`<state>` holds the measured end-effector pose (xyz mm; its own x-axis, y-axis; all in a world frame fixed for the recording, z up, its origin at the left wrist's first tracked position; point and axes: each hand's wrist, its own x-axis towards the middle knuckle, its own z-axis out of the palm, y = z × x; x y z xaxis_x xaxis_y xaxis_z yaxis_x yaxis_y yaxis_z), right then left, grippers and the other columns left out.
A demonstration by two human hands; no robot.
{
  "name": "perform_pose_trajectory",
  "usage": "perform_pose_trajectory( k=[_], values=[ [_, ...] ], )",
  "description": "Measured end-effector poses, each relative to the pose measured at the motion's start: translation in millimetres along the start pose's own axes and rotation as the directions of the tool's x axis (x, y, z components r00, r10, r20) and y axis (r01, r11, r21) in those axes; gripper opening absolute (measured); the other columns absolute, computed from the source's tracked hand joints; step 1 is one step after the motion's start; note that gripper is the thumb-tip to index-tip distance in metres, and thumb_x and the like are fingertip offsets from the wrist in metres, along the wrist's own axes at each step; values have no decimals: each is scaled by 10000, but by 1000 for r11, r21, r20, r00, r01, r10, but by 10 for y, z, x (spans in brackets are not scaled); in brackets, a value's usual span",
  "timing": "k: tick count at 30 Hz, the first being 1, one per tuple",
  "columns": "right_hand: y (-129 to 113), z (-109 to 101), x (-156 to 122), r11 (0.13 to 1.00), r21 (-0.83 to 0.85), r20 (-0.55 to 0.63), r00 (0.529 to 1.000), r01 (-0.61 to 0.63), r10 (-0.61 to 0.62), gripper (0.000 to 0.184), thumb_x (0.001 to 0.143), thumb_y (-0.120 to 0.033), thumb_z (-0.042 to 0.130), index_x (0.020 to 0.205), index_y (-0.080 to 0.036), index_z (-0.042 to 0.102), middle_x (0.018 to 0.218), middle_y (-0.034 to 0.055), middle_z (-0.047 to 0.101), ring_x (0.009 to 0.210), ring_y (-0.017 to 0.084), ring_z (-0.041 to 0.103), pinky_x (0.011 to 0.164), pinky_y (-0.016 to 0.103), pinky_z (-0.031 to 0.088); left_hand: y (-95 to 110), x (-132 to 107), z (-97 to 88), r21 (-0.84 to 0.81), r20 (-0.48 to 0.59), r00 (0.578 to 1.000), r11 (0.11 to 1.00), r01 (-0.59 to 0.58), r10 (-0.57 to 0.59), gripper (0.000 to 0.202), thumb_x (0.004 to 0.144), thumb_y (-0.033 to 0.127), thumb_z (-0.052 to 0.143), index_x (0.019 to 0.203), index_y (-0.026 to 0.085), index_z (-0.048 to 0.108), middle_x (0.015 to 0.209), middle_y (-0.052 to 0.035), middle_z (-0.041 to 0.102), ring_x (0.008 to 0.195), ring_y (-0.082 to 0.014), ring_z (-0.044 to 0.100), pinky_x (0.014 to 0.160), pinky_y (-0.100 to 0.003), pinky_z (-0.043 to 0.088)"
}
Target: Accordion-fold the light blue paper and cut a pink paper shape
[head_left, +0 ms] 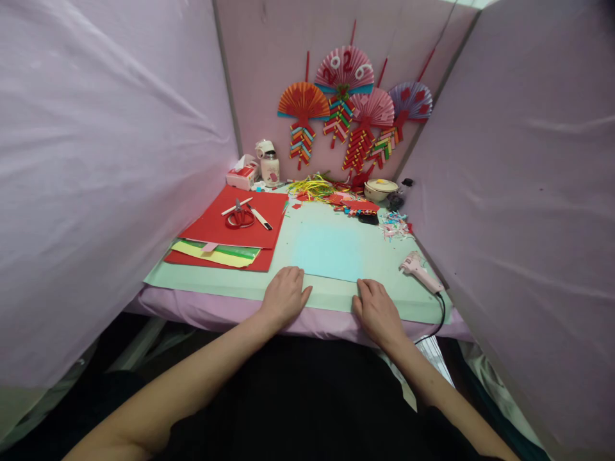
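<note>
A light-blue sheet of paper (329,250) lies flat on the pale green table cover in front of me. At its near left corner rests my left hand (284,298), palm down, fingertips against the corner and thumb held apart. My right hand (379,312) lies at the near right corner in much the same way, its fingertips touching the edge and its thumb apart. Neither hand lifts the sheet. Both hands are open, with the fingers slightly bent.
Red card sheets (206,218) at left carry red-handled scissors (240,219), a utility knife (262,218) and a white stick. A pink glue gun (421,272) with its cord lies right. Behind are yellow strips (314,187), a lidded bowl (380,189), paper scraps and hanging fans (344,69).
</note>
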<state>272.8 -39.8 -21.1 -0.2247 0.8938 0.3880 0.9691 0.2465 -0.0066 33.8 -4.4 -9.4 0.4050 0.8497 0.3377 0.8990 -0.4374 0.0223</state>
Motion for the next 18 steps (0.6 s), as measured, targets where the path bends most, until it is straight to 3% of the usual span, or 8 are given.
perform_pose_trajectory(
  k=[3,7,12,18],
  values=[
    [42,-20,2,1000,-18,16,1000,-1,1,342,949,-206,410,1222,-80,574,1086,149,604,1028,251,516,932,357,401,3,-9,-17,-49,-27,999,998,36,-38,344,945,349,486,1172,109,584,1086,-134,609,1056,-269,521,979,-402,358],
    [153,-51,109,999,-31,59,998,24,-22,285,968,-217,409,1078,-158,666,972,99,632,908,215,547,835,324,380,-69,50,-77,-98,-4,999,994,37,-37,246,948,325,480,1049,171,642,1039,-96,620,1009,-245,547,936,-413,354],
    [345,-47,320,997,25,114,991,72,-75,197,932,-235,524,941,-228,720,875,39,647,839,177,559,769,294,338,-168,242,-138,-41,65,997,999,-30,32,241,928,335,529,848,159,672,932,-90,623,927,-248,552,852,-405,379],
    [442,39,371,988,22,71,986,150,-151,218,957,-210,482,911,-207,695,890,45,645,882,179,534,783,297,310,-68,460,-16,-79,100,975,979,-190,198,169,944,232,504,943,163,658,959,-93,603,915,-232,534,755,-347,409]
  ],
)
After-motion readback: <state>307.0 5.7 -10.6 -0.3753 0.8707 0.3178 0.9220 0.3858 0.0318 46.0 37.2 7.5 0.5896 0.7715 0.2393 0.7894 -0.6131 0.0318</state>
